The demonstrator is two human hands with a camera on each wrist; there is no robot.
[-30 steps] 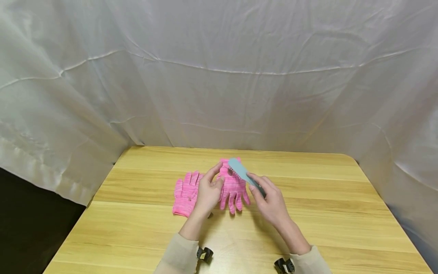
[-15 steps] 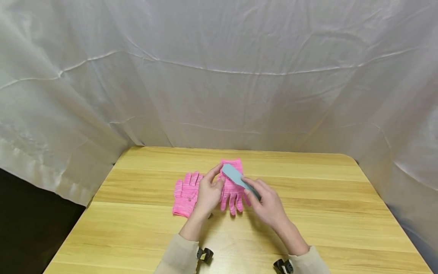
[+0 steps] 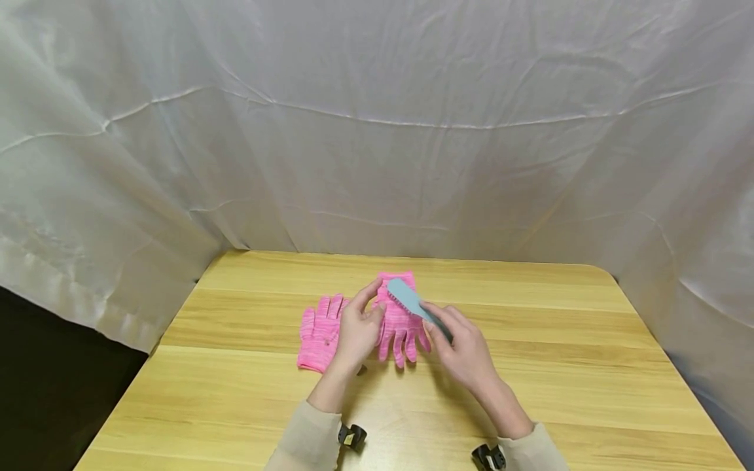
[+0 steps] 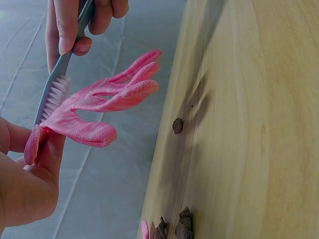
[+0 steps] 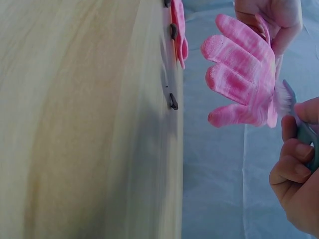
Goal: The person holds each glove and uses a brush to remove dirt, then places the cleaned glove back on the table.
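In the head view my left hand (image 3: 359, 332) holds up a pink knit glove (image 3: 400, 330), its cuff upward and its fingers hanging down. The left wrist view shows this glove (image 4: 94, 99) raised above the table, with my left fingers and thumb at its edge. My right hand (image 3: 464, 348) grips the handle of a blue-grey scrub brush (image 3: 405, 296). The pale bristles (image 4: 56, 95) lie against the glove's face. A second pink glove (image 3: 318, 340) lies flat on the table, left of my left hand and partly hidden by it.
Dark brown lumps rest on the wooden table (image 3: 559, 340): one lump (image 4: 177, 125) alone, and a larger lump (image 4: 184, 226) with another beside it, close to the lying glove. Grey-white cloth (image 3: 412, 163) hangs behind the table and at its sides.
The brush has swept down and left over the glove, then slightly back up and right. A dark spot seen beside it a second ago no longer shows. My left hand stays nearly still.
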